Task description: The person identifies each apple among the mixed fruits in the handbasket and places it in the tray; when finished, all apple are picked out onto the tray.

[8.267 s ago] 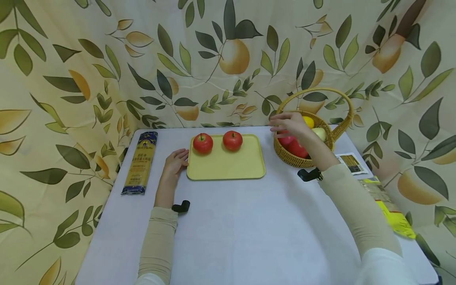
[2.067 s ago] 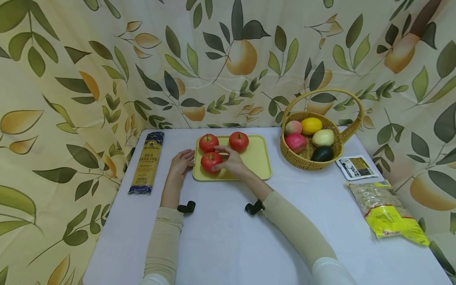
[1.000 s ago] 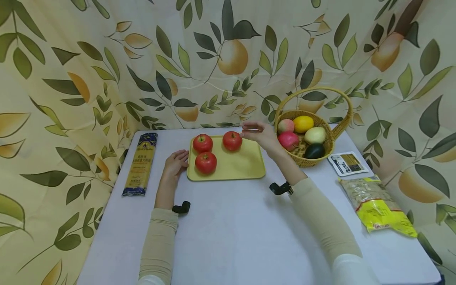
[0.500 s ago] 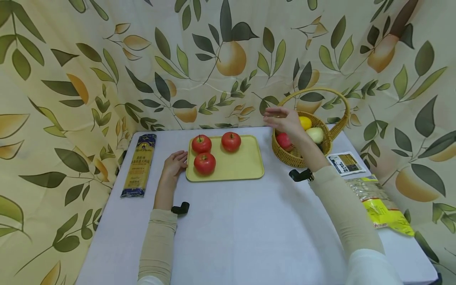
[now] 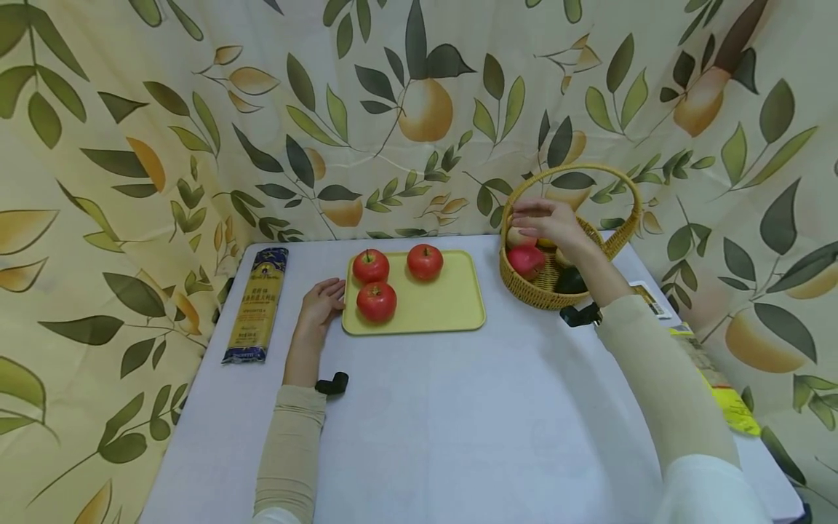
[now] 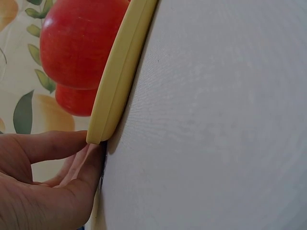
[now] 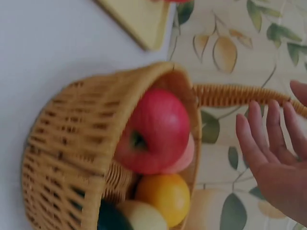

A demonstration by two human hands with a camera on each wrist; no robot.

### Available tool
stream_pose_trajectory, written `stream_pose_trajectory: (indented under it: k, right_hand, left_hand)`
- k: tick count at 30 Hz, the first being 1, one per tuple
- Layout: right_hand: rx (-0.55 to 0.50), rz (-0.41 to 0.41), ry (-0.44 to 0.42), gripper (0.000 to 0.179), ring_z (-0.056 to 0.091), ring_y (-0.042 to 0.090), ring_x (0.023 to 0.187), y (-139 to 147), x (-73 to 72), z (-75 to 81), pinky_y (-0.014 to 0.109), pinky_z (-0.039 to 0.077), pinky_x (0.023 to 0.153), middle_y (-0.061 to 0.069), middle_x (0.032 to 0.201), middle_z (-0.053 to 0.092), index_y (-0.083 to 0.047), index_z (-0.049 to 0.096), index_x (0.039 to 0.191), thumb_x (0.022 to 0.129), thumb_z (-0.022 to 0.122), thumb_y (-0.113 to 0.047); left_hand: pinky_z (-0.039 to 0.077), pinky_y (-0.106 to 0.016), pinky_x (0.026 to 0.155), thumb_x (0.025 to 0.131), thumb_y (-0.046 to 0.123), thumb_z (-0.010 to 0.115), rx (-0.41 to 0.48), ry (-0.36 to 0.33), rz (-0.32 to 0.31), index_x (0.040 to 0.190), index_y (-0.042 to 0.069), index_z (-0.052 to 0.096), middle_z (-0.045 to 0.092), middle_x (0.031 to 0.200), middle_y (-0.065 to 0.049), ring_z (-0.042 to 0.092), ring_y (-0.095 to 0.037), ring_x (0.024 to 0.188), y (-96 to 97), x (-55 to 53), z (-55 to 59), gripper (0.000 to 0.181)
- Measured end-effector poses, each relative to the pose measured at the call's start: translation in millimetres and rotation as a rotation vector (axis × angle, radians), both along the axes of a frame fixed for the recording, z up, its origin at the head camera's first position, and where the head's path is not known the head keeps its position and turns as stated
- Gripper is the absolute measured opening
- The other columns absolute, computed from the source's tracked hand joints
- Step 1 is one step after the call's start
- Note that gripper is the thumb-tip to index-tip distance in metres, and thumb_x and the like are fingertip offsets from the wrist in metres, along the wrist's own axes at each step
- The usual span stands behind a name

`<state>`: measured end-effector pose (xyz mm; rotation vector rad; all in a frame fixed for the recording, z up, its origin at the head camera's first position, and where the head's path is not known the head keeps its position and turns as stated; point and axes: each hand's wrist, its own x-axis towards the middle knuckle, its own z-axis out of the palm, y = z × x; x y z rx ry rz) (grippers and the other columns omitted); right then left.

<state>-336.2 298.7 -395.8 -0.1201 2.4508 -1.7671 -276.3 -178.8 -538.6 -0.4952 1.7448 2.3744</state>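
My left hand (image 5: 321, 302) rests at the left edge of the yellow tray (image 5: 432, 306); in the left wrist view its thumb (image 6: 60, 143) touches the rim, fingers relaxed. Three red apples sit on the tray: front-left apple (image 5: 376, 301), back-left apple (image 5: 370, 266) and back-middle apple (image 5: 425, 262). My right hand (image 5: 550, 225) hovers over the wicker basket (image 5: 537, 295), holding nothing, fingers loosely extended. Inside the basket lie a pinkish-red fruit (image 7: 160, 129), a paler pink fruit partly hidden behind it, a yellow fruit (image 7: 165, 196), a cream fruit (image 7: 141, 218) and a dark fruit (image 5: 571, 281).
A long blue-and-gold pasta packet (image 5: 258, 306) lies left of the tray. Right of the basket, a small flat packet (image 5: 653, 300) and a yellow bag (image 5: 733, 411) are partly covered by my right arm. The basket's tall handle (image 5: 576, 169) arches over its opening.
A third apple has been set on the tray's front left and released by my right hand, which has moved right to above the basket. My left hand has stayed at the tray.
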Motion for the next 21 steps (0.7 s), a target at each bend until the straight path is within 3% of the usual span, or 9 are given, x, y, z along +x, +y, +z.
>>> stream_pose_trajectory:
  k: [3,6,9,14,17,21]
  right_hand:
    - [0.104,0.046,0.008,0.046,0.066,0.011,0.11,13.2,-7.0,-3.4,0.021,0.057,0.091,0.008,0.13,0.069,-0.002,0.061,0.141,0.1,0.07,-0.017]
    - [0.197,0.095,-0.005,0.047,0.066,0.021,0.115,21.6,-8.0,-0.6,0.019,0.055,0.089,0.015,0.135,0.066,-0.002,0.061,0.141,0.098,0.071,-0.015]
    - [0.239,0.135,-0.025,0.051,0.066,0.03,0.119,32.2,-13.0,-6.7,0.019,0.055,0.088,0.025,0.141,0.061,-0.001,0.055,0.146,0.097,0.07,-0.011]
    - [0.263,0.187,-0.076,0.062,0.062,0.032,0.129,50.3,-23.5,-26.0,0.016,0.055,0.086,0.027,0.147,0.057,-0.001,0.045,0.154,0.097,0.069,-0.004]
    - [0.26,0.267,-0.122,0.068,0.052,0.038,0.14,57.6,-26.0,-34.5,0.026,0.053,0.101,0.025,0.152,0.052,-0.003,0.04,0.158,0.096,0.068,0.001]
    - [0.279,0.353,-0.164,0.075,0.042,0.039,0.147,62.5,-29.7,-44.3,0.05,0.037,0.121,0.021,0.157,0.049,-0.003,0.039,0.159,0.091,0.071,0.004]
  left_hand:
    - [0.041,-0.039,0.118,0.082,-0.031,0.042,-0.004,-0.002,0.001,0.158,-0.003,0.035,0.044,0.16,-0.021,0.044,-0.028,0.148,-0.7,0.0,-0.1,0.081]
    - [0.042,-0.039,0.117,0.083,-0.031,0.043,-0.013,-0.011,0.004,0.158,-0.002,0.037,0.045,0.16,-0.02,0.045,-0.027,0.147,-0.4,0.6,0.8,0.08]
    - [0.044,-0.039,0.116,0.084,-0.03,0.044,-0.023,-0.021,0.005,0.157,-0.001,0.038,0.046,0.159,-0.019,0.046,-0.026,0.147,0.1,1.4,1.9,0.08]
    - [0.043,-0.039,0.116,0.083,-0.03,0.044,-0.024,-0.017,0.003,0.158,-0.001,0.038,0.046,0.159,-0.019,0.045,-0.026,0.147,0.4,1.7,3.6,0.08]
    - [0.043,-0.039,0.117,0.083,-0.031,0.044,-0.02,-0.014,0.003,0.158,-0.001,0.037,0.045,0.16,-0.019,0.045,-0.026,0.148,0.8,1.1,3.1,0.081]
    - [0.042,-0.039,0.118,0.083,-0.031,0.044,-0.005,-0.014,0.002,0.158,-0.002,0.037,0.044,0.16,-0.02,0.044,-0.027,0.148,0.2,0.1,1.2,0.081]
